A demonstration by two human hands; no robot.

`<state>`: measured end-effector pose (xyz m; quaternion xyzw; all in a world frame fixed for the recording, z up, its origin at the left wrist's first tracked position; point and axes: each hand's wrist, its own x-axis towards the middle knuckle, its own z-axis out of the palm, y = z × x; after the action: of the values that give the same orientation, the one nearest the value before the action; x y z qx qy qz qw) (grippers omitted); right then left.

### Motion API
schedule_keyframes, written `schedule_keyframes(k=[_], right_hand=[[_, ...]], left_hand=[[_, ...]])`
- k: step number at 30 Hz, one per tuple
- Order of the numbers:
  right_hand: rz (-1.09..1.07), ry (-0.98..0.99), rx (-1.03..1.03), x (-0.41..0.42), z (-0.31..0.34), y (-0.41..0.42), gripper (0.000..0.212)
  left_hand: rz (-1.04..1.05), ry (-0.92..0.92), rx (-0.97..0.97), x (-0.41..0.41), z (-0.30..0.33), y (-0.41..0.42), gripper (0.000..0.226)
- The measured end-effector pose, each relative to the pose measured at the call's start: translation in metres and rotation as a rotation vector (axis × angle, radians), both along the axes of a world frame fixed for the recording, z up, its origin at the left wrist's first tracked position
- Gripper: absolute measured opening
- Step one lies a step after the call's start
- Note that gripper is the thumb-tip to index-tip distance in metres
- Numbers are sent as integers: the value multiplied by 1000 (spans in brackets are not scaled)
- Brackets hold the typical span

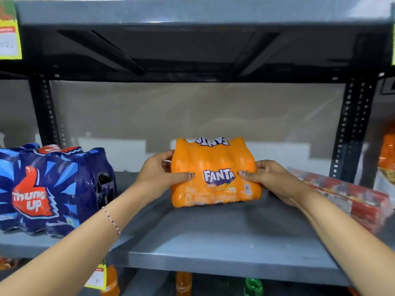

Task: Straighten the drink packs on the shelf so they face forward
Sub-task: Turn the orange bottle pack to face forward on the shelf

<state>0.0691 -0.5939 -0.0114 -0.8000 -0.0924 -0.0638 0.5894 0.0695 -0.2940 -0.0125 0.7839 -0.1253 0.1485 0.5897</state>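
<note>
An orange Fanta pack (214,159) stands upright in the middle of the grey shelf (213,242), its logo facing me. My left hand (159,174) grips its left side, thumb on the front. My right hand (271,178) grips its right side, thumb on the front too. A blue Thums Up pack (53,189) stands at the left of the shelf, label toward me. At the right, a red pack (350,199) lies flat, angled toward the back.
Black perforated uprights (350,129) frame the bay, and an upper shelf (192,16) hangs overhead. Yellow price tags (9,39) hang at the top left. Orange and green bottle tops (253,286) show on the shelf below. More orange bottles (386,152) stand at the far right.
</note>
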Motion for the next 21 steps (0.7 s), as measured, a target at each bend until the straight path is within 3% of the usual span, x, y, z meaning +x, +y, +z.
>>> schedule_keyframes(k=[4, 8, 11, 14, 17, 21], right_hand=[[-49, 6, -111, -23, -5, 4, 39], [-65, 70, -165, -34, -7, 5, 62], [-14, 119, 41, -28, 7, 3, 69], [-70, 137, 400, -5, 15, 8, 81], [-38, 188, 373, 2, 5, 23, 73], [-99, 163, 285, -7, -3, 25, 46]], left_hand=[[-31, -41, 44, -10, -11, 5, 87], [-16, -50, 134, -19, -15, 10, 80], [77, -67, 125, -21, -11, 12, 59], [29, 23, 86, -21, -2, 11, 43], [14, 110, 61, -20, 4, 11, 31], [154, 59, 86, -14, -2, 7, 11]])
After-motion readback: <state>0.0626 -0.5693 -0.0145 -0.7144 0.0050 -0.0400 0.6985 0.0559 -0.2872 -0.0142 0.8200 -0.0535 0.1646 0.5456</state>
